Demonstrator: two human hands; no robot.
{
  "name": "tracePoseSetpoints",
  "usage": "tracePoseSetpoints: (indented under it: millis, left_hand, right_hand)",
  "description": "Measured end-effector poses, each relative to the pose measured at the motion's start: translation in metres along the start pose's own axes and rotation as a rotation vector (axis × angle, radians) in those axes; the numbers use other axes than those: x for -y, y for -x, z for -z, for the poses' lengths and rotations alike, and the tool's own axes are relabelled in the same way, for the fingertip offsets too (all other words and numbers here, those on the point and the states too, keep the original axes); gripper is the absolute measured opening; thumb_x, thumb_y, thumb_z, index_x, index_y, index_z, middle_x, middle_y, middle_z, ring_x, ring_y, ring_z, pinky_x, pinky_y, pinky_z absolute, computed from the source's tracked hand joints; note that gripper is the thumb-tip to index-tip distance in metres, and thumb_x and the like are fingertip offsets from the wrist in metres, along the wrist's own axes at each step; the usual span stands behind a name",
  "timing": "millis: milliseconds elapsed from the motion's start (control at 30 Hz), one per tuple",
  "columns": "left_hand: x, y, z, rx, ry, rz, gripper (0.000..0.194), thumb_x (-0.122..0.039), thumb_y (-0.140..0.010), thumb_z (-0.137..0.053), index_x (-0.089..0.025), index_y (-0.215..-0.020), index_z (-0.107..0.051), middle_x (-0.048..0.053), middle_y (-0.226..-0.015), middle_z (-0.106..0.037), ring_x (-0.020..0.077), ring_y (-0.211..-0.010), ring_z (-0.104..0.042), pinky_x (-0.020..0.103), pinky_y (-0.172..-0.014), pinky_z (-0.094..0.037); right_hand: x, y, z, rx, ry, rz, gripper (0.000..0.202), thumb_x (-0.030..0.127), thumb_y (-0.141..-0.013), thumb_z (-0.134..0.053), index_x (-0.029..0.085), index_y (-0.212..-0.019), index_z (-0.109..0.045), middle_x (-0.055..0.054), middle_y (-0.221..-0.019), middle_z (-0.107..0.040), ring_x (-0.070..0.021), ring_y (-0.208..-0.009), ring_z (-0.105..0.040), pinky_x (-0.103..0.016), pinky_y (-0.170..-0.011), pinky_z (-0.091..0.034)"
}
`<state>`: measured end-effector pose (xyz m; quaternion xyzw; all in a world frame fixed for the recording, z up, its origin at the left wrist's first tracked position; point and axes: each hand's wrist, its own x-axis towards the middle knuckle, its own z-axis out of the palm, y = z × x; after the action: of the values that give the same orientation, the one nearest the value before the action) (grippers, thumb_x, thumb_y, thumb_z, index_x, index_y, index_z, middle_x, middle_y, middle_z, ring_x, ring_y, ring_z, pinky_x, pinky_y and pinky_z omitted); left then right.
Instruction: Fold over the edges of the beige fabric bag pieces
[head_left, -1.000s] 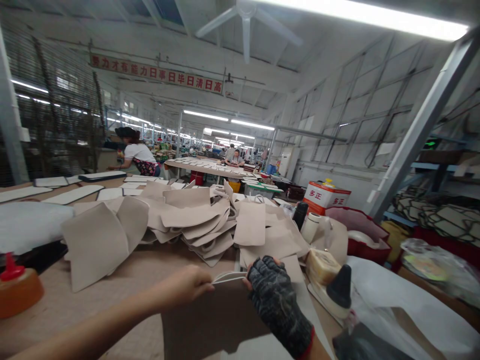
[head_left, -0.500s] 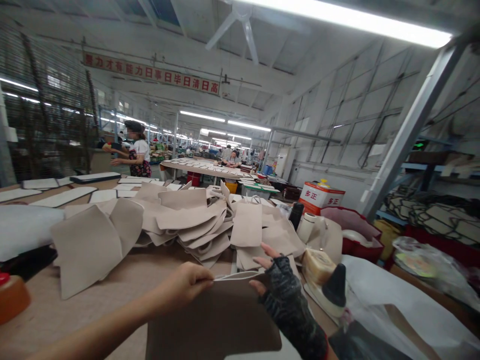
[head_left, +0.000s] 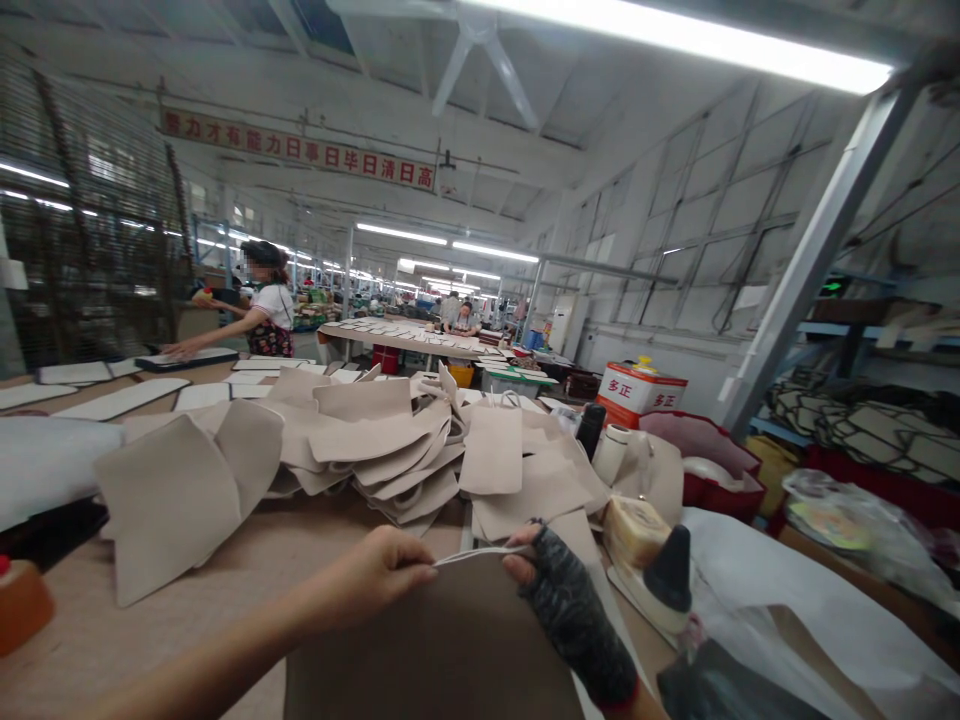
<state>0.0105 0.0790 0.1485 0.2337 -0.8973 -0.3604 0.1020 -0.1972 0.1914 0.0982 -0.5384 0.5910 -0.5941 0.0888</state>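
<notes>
— Behind our bench the long workshop hall runs back under strip lights, and the brown worktable [head_left: 225, 570] in front of us carries a heap of beige felt pieces [head_left: 375, 440] out at twelve o'clock. What do we actually have in hand?

— We have the flat taupe felt panel [head_left: 450, 650] at six o'clock, close under us, with a thin white strap [head_left: 476, 553] arching along its far edge. Our bare left hand [head_left: 382, 570] pinches the strap's end at nine o'clock, fingers closed tight on it. Our right hand [head_left: 562, 600], in a dark fingerless knit glove, pinches the other end at three o'clock, thumb and forefinger closed.

— So which way does the strap lie?

— Its long axis runs nine to three, straight between our two hands, both touching it, neither nearer than the other. The panel hangs back from that edge towards us.

— And around it?

— At two o'clock, just beside the gloved hand, we see a black-capped glue bottle [head_left: 667, 570] and a yellowish block [head_left: 634, 530]. A co-worker in a white shirt [head_left: 262, 310] leans over a table far off at ten o'clock.
</notes>
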Motion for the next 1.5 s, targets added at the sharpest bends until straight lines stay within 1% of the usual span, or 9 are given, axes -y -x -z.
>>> tracePoseSetpoints:
  millis: [233,333,433,533,700,833,1067,1300,1500]
  left_hand:
    - [-0.013,-0.010,-0.013,-0.050,-0.092,-0.099,0.028,-0.026,-0.084,-0.046,-0.013,-0.086,-0.070,0.002,-0.072,-0.066,0.0129,-0.065,-0.055,0.017,-0.058,-0.037]
    - [-0.015,-0.010,-0.018,-0.062,-0.187,-0.123,0.028,-0.024,-0.085,-0.044,-0.013,-0.082,-0.070,0.002,-0.070,-0.067,0.0125,-0.064,-0.056,0.017,-0.058,-0.036]
    - [-0.017,-0.010,-0.022,-0.077,-0.281,-0.126,0.027,-0.022,-0.084,-0.045,-0.014,-0.075,-0.069,0.001,-0.066,-0.066,0.0121,-0.061,-0.056,0.017,-0.055,-0.035]
    - [-0.020,-0.010,-0.025,-0.082,-0.319,-0.122,0.027,-0.021,-0.084,-0.045,-0.017,-0.080,-0.070,0.002,-0.071,-0.068,0.0133,-0.064,-0.059,0.018,-0.058,-0.036]
    - [-0.014,-0.009,-0.021,-0.129,-0.322,-0.052,0.024,-0.027,-0.085,-0.048,-0.020,-0.088,-0.070,0.003,-0.081,-0.071,0.0162,-0.075,-0.062,0.019,-0.064,-0.039]
    - [-0.009,-0.007,-0.019,-0.120,-0.430,-0.044,0.026,-0.027,-0.086,-0.045,-0.019,-0.081,-0.070,0.003,-0.076,-0.070,0.0161,-0.070,-0.062,0.020,-0.060,-0.037]
    - [-0.022,-0.004,-0.027,-0.066,-0.478,-0.135,0.030,-0.029,-0.087,-0.041,-0.019,-0.081,-0.069,0.005,-0.075,-0.070,0.0173,-0.069,-0.062,0.022,-0.060,-0.038]
    - [-0.020,-0.004,-0.014,-0.046,-0.410,-0.100,0.024,-0.021,-0.082,-0.046,-0.017,-0.076,-0.069,0.003,-0.071,-0.068,0.0147,-0.065,-0.059,0.019,-0.059,-0.037]
    - [0.010,-0.004,-0.008,-0.034,-0.240,-0.018,0.022,-0.025,-0.080,-0.049,-0.018,-0.081,-0.070,0.002,-0.076,-0.070,0.0158,-0.072,-0.061,0.018,-0.062,-0.040]
  right_hand:
    - [-0.001,0.002,0.000,0.023,0.028,0.080,0.025,0.043,-0.080,-0.055,0.019,-0.083,-0.058,-0.004,-0.076,-0.064,-0.0177,-0.072,-0.062,-0.026,-0.065,-0.052]
    - [0.003,0.001,0.000,0.007,0.255,0.365,0.017,0.033,-0.086,-0.049,0.020,-0.088,-0.060,-0.005,-0.081,-0.066,-0.0184,-0.076,-0.063,-0.029,-0.068,-0.051]
    - [0.013,0.001,-0.008,-0.050,0.644,0.702,0.022,0.026,-0.088,-0.040,0.023,-0.091,-0.062,-0.005,-0.084,-0.068,-0.0231,-0.081,-0.062,-0.041,-0.082,-0.044]
    - [0.022,0.004,-0.020,-0.071,0.886,0.775,0.034,0.023,-0.089,-0.032,0.022,-0.068,-0.059,-0.003,-0.062,-0.062,-0.0224,-0.063,-0.056,-0.042,-0.080,-0.040]
    - [0.012,0.009,-0.024,-0.183,0.777,0.650,0.030,0.028,-0.089,-0.036,0.022,-0.066,-0.054,-0.002,-0.061,-0.058,-0.0193,-0.062,-0.053,-0.034,-0.068,-0.040]
    - [-0.003,0.013,-0.018,-0.043,0.719,0.452,0.023,0.031,-0.087,-0.045,0.020,-0.070,-0.056,0.000,-0.064,-0.058,-0.0166,-0.064,-0.054,-0.031,-0.062,-0.042]
    - [-0.001,0.023,-0.021,0.083,0.720,0.436,0.028,0.041,-0.087,-0.049,0.018,-0.101,-0.057,-0.005,-0.102,-0.059,-0.0152,-0.084,-0.057,-0.036,-0.075,-0.049]
    - [-0.014,0.019,-0.002,0.065,0.736,0.381,0.026,0.038,-0.087,-0.045,0.020,-0.074,-0.058,-0.002,-0.069,-0.058,-0.0156,-0.067,-0.056,-0.031,-0.064,-0.046]
    - [-0.013,0.023,0.018,0.088,0.452,0.159,0.025,0.038,-0.085,-0.047,0.024,-0.068,-0.060,-0.002,-0.064,-0.061,-0.0167,-0.062,-0.058,-0.026,-0.057,-0.047]
